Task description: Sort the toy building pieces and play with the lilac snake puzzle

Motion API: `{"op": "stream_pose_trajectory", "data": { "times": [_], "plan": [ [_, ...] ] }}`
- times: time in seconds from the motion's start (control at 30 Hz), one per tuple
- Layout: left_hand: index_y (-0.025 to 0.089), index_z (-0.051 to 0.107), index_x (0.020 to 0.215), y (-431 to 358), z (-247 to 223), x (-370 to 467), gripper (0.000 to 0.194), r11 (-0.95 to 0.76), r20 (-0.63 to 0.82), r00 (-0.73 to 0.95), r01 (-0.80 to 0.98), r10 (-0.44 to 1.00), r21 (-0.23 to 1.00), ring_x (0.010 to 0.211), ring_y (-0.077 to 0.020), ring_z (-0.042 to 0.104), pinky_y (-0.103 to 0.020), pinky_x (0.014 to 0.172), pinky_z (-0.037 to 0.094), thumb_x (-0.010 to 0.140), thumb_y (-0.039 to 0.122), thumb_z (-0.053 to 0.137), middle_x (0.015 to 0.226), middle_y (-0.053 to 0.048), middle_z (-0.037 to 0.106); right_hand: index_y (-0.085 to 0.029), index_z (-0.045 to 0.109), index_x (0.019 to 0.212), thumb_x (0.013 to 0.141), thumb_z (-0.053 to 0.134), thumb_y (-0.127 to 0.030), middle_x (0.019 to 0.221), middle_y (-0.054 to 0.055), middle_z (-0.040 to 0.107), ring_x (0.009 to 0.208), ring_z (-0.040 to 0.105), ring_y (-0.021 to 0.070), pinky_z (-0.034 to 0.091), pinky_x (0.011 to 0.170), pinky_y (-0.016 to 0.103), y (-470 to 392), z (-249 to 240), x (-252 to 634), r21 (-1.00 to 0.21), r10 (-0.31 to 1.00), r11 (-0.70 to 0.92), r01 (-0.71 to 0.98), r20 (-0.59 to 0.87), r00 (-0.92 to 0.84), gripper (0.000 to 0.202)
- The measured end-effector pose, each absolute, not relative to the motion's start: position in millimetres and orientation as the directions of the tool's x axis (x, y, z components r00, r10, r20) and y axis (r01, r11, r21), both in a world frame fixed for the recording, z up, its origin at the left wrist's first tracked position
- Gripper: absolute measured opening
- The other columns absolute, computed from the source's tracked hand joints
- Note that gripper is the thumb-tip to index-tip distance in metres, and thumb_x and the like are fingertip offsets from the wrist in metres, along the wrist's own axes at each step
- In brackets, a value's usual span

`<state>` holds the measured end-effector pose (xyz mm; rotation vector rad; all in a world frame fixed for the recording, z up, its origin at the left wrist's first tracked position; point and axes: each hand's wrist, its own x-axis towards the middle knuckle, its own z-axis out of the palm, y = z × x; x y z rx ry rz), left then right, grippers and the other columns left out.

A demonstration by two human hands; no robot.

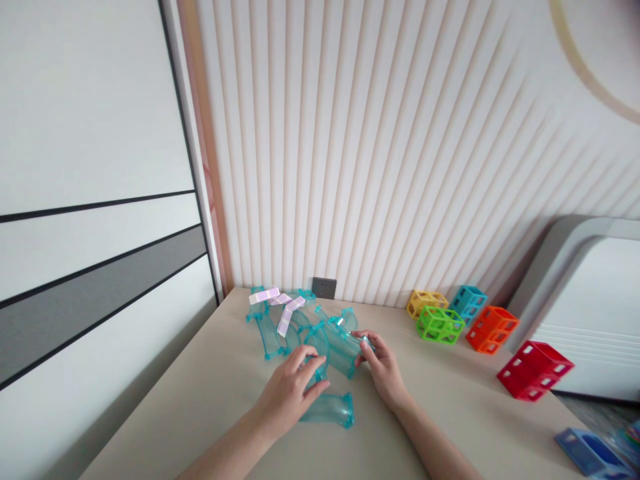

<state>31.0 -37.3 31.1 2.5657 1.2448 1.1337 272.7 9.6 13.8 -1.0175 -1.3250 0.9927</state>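
Note:
Fingers apart and curved, my left hand (293,383) hovers by a curved teal tube piece (317,343); whether it touches the piece is hard to tell. My right hand (383,367) has its thumb and fingers closed on the end of a see-through teal tube piece (343,350). Below my left fingers lies a straight teal tube piece (333,409), partly covered by the hand. More teal tube pieces (270,337) are heaped behind my hands, several overlapping. On that heap rest purple-and-white strips (291,315).
Several hollow lattice blocks line the right side: yellow (425,303), green (440,325), light blue (469,303), orange (493,329), red (535,370) and dark blue (593,453). A ribbed wall with a black socket (324,287) backs the table (200,400). A white cabinet (100,167) stands left.

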Motion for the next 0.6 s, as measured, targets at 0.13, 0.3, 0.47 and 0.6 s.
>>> {"op": "stream_pose_trajectory", "data": {
  "times": [0.13,0.3,0.47,0.6],
  "plan": [
    [0.021,0.063,0.121,-38.6,32.8,32.6,0.03,-0.668,0.601,0.382,0.647,0.702,0.368,0.101,-0.0236,0.071,-0.036,0.087,0.062,0.091,0.021,0.065,0.111,-0.008,0.065,-0.024,0.073,0.096,0.086,0.069,-0.056,0.12,0.011,0.072,0.105,0.068,0.0286,0.055,0.09,0.037,8.2,10.3,271.7,-0.889,0.907,0.421,0.179,0.418,-0.058,0.035],
    [0.022,0.063,0.121,-39.4,32.9,33.8,0.032,-0.657,0.605,0.356,0.642,0.712,0.394,0.104,-0.0242,0.07,-0.036,0.089,0.062,0.09,0.02,0.066,0.111,-0.008,0.064,-0.025,0.073,0.094,0.091,0.066,-0.046,0.133,0.012,0.066,0.125,0.061,0.0303,0.046,0.106,0.046,5.7,9.8,266.4,-0.824,0.862,0.502,0.26,0.501,-0.077,0.022],
    [0.022,0.062,0.12,-37.5,28.5,33.3,0.033,-0.641,0.643,0.284,0.637,0.712,0.428,0.101,-0.0239,0.07,-0.037,0.088,0.062,0.088,0.023,0.07,0.11,-0.008,0.062,-0.026,0.074,0.095,0.09,0.068,-0.042,0.142,0.014,0.06,0.131,0.056,0.033,0.046,0.107,0.048,-5.6,11.7,256.3,-0.787,0.828,0.543,0.294,0.559,-0.034,0.018],
    [0.023,0.06,0.116,-38.0,27.0,34.5,0.03,-0.637,0.679,0.221,0.624,0.7,0.454,0.096,-0.0237,0.07,-0.038,0.085,0.062,0.089,0.03,0.07,0.106,-0.008,0.06,-0.028,0.071,0.102,0.092,0.067,-0.043,0.148,0.012,0.056,0.138,0.05,0.0326,0.041,0.112,0.05,-26.0,10.5,236.2,-0.868,0.877,0.476,0.143,0.48,-0.004,0.019]
  ]
}}
